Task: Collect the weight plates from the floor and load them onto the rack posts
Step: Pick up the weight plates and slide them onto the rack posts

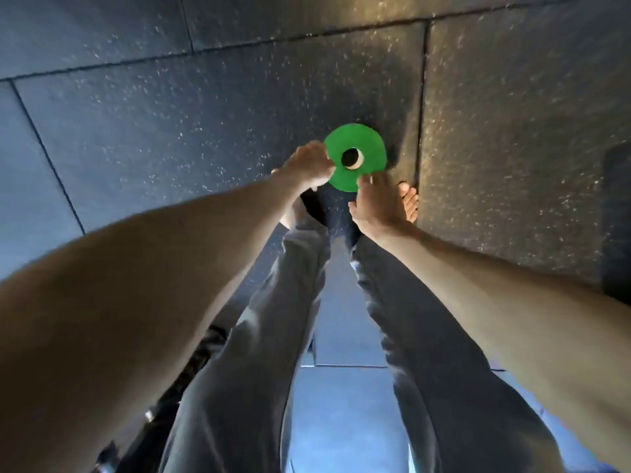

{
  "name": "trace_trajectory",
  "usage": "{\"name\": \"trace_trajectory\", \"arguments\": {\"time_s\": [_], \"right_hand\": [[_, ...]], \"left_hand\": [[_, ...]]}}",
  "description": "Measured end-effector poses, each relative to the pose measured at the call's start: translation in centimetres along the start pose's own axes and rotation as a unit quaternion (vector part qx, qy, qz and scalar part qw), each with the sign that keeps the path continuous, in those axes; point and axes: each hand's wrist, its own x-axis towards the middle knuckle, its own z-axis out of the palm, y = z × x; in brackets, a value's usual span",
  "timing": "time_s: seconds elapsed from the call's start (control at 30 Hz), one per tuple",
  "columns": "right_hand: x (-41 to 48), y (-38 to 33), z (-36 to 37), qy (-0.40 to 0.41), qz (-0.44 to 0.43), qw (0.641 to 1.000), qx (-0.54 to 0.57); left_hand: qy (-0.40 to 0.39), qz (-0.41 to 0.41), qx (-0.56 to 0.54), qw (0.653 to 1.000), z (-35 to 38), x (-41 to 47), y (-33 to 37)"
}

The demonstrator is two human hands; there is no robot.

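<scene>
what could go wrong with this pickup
1. The left hand and right hand meet the plate only at its rim, so it may slip as it lifts.
2. A bare foot is right beside it; a dropped plate might land on the toes.

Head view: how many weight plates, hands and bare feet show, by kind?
green weight plate: 1
hands: 2, left hand and right hand
bare feet: 2, left foot and right foot
Total: 5
</scene>
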Motion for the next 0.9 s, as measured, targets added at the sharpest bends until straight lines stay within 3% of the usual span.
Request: {"name": "trace_trajectory", "arguments": {"time_s": [0.1,0.23,0.3,0.4,0.5,0.6,0.8,0.9], "right_hand": [[4.5,-0.5,1.8,0.039,-0.024,0.998,-0.044],[8.7,-0.3,7.1,0.001,-0.057,0.991,-0.122],[9.6,-0.6,8.6,0.015,-0.054,0.983,-0.175],[10.4,-0.8,9.8,0.069,-0.065,0.981,-0.169],[10.6,0.3,10.0,0.123,-0.093,0.973,-0.174],[10.0,1.8,9.2,0.109,-0.134,0.973,-0.153],[9.4,5.5,6.5,0.157,-0.215,0.963,-0.039],[9.1,6.9,5.5,0.159,-0.223,0.962,0.006]], "left_hand": [[0.025,-0.008,0.001,1.0,1.4,6.4,-1.5],[0.064,-0.03,-0.028,0.997,2.8,11.8,-3.1],[0.053,-0.059,-0.083,0.993,3.5,12.9,-3.4],[0.025,-0.084,-0.151,0.985,4.5,13.6,-3.9],[0.041,-0.058,-0.174,0.982,4.8,13.1,-4.4],[0.065,-0.033,-0.185,0.98,5.3,13.2,-5.5],[0.179,0.092,-0.062,0.978,6.8,12.5,-4.2],[0.196,0.163,-0.015,0.967,7.2,12.6,-3.3]]}}
